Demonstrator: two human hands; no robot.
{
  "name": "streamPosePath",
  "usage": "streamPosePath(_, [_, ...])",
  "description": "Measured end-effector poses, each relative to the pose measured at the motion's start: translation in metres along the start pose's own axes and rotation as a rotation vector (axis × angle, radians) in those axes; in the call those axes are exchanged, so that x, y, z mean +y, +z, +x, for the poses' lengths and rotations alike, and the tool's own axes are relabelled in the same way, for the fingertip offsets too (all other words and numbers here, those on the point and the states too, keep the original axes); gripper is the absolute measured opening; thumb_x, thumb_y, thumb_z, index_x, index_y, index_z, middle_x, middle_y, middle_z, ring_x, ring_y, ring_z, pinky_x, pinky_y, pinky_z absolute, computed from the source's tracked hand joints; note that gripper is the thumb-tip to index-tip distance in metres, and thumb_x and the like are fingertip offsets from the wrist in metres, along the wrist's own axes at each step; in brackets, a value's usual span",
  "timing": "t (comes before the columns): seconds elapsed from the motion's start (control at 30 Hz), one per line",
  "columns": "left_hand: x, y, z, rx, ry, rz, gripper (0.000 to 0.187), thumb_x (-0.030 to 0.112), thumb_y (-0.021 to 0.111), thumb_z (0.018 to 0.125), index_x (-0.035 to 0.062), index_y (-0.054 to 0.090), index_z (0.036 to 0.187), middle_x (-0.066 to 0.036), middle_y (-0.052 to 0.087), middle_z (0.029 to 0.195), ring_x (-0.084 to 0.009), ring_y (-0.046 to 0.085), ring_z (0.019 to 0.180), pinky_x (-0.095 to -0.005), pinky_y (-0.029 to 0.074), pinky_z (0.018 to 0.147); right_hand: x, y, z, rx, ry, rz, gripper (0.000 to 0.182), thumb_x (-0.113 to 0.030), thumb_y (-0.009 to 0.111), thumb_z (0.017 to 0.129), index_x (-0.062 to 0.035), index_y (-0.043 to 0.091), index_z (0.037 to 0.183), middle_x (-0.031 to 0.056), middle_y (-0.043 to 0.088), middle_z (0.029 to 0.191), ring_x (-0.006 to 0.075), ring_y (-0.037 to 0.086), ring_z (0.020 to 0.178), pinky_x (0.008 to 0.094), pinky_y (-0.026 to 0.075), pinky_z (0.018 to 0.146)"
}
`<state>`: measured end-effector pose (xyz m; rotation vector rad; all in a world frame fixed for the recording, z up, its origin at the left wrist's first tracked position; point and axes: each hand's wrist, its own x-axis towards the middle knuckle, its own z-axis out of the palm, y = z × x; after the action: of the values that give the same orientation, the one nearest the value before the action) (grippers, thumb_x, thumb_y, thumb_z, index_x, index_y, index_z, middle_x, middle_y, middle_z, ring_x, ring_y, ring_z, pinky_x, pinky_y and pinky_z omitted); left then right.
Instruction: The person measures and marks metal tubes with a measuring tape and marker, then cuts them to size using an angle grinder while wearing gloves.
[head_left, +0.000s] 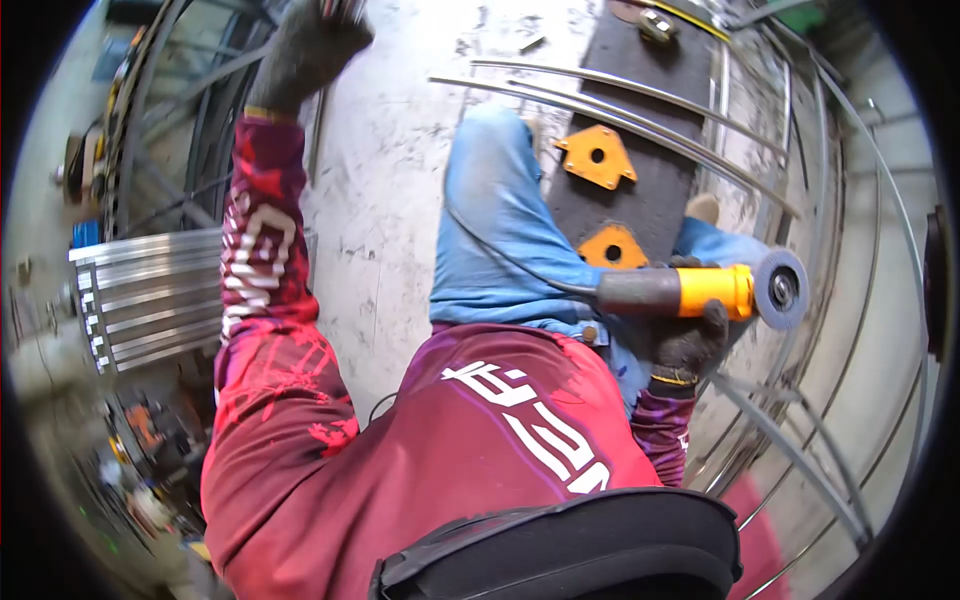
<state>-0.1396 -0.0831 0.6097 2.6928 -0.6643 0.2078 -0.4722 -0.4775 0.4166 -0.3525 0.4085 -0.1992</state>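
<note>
My right hand (pixel 693 338), in a dark glove, is wrapped around the body of a yellow and black angle grinder (pixel 652 292). The grinder lies level across my right thigh area, its grey disc (pixel 780 289) facing right and a black cord (pixel 500 257) trailing from its rear end. My left hand (pixel 312 55), gloved in grey, is stretched far out at the upper left. Its fingers are closed around something metallic, mostly cut off by the top edge. Two orange magnetic welding holders, one farther (pixel 620 170) and one nearer (pixel 622 240), sit beside my legs.
Several thin metal rods (pixel 625 77) cross a dark plate (pixel 655 110) on the scuffed pale surface (pixel 380 150). Metal frames stand at the left (pixel 165 110) and right (pixel 870 150). Silvery ribbed metal profiles (pixel 150 300) lie at the left, with cluttered tools (pixel 140 430) below.
</note>
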Motion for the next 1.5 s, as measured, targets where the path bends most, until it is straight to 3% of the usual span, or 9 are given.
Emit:
streamPosePath(0.07, [-0.061,0.005,-0.086,0.086,-0.066,-0.049,0.014,0.006,0.075,0.078,0.0041,0.067,0.089,-0.005,0.066,0.077,-0.015,0.063,0.071,-0.0332,0.052,0.064,0.0,-0.001,0.003,-0.056,0.019,-0.01,0.071,-0.025,0.082,0.078,-0.0064,0.052,0.139,0.0202,0.062,0.128,0.0379,0.061,0.119,0.0543,0.046,0.11])
streamPosePath(0.17, [-0.099,0.049,-0.222,0.007,-0.605,-0.346,0.028,0.002,0.072,0.074,0.004,0.063,0.099,-0.006,0.061,0.081,-0.0158,0.058,0.076,-0.0342,0.05,0.069,-0.005,0.001,0.007,-0.136,-0.075,-0.086,0.074,-0.016,0.083,0.077,-0.0133,0.05,0.143,0.016,0.062,0.129,0.0366,0.059,0.123,0.0556,0.043,0.114])
streamPosePath(0.3, [-0.145,0.176,-0.409,-0.141,-0.891,-0.22,0.062,0.022,0.078,0.068,0.0008,0.062,0.124,-0.025,0.068,0.11,-0.0417,0.066,0.107,-0.0449,0.053,0.091,-0.031,-0.007,0.012,-0.222,-0.09,-0.19,0.073,-0.03,0.08,0.08,-0.004,0.049,0.14,0.0157,0.062,0.127,0.0357,0.061,0.119,0.0545,0.044,0.112])
streamPosePath(0.43, [-0.118,0.278,-0.482,-0.414,-1.186,-0.188,0.074,0.03,0.078,0.071,-0.0009,0.057,0.136,-0.033,0.064,0.125,-0.041,0.063,0.12,-0.0445,0.05,0.102,-0.068,-0.007,0.006,-0.063,-0.121,-0.277,0.066,-0.033,0.078,0.082,0.0008,0.055,0.134,0.0209,0.066,0.124,0.0373,0.064,0.117,0.0566,0.043,0.114])
streamPosePath(0.63, [-0.093,0.368,-0.411,-0.633,-1.262,-0.281,0.047,0.027,0.074,0.078,0.0041,0.058,0.115,-0.029,0.068,0.111,-0.0465,0.066,0.11,-0.0504,0.053,0.093,-0.063,-0.005,0.009,-0.092,-0.046,-0.24,0.067,-0.028,0.083,0.08,-0.0017,0.055,0.135,0.0158,0.063,0.129,0.0342,0.059,0.124,0.0537,0.043,0.113])
streamPosePath(1.0, [-0.166,0.535,-0.237,-0.455,-1.174,-0.162,0.046,0.025,0.071,0.084,0.0073,0.051,0.122,-0.029,0.068,0.105,-0.0493,0.066,0.101,-0.0567,0.053,0.087,-0.048,0.042,0.057,0.139,0.117,-0.439,0.063,-0.02,0.081,0.084,-0.0125,0.048,0.136,0.0053,0.06,0.109,0.0279,0.061,0.105,0.06,0.045,0.102])
streamPosePath(1.07, [-0.182,0.561,-0.223,-0.337,-1.157,-0.139,0.047,0.032,0.07,0.086,0.0074,0.054,0.123,-0.029,0.067,0.103,-0.0492,0.066,0.103,-0.0564,0.053,0.088,-0.034,0.054,0.072,0.121,0.131,-0.416,0.08,-0.028,0.093,0.074,-0.0121,0.053,0.141,0.0101,0.065,0.126,0.0302,0.06,0.12,0.0579,0.04,0.109])
streamPosePath(1.2, [-0.225,0.614,-0.212,-0.526,-1.295,-0.221,0.056,0.027,0.073,0.085,0.0075,0.05,0.133,-0.024,0.058,0.125,-0.0447,0.059,0.117,-0.0543,0.051,0.096,-0.045,0.054,0.101,0.15,0.188,-0.393,0.076,-0.027,0.091,0.076,-0.0125,0.052,0.14,0.0095,0.064,0.124,0.0297,0.06,0.118,0.0578,0.041,0.107])
streamPosePath(1.5, [-0.194,0.591,-0.199,-0.501,-1.279,0.064,0.069,0.041,0.077,0.082,0.0004,0.052,0.132,-0.018,0.049,0.131,-0.0395,0.049,0.121,-0.0483,0.046,0.104,-0.064,0.049,0.114,0.184,0.23,-0.346,0.068,-0.026,0.085,0.081,-0.0133,0.051,0.138,0.0082,0.063,0.119,0.0285,0.06,0.113,0.0577,0.043,0.103])
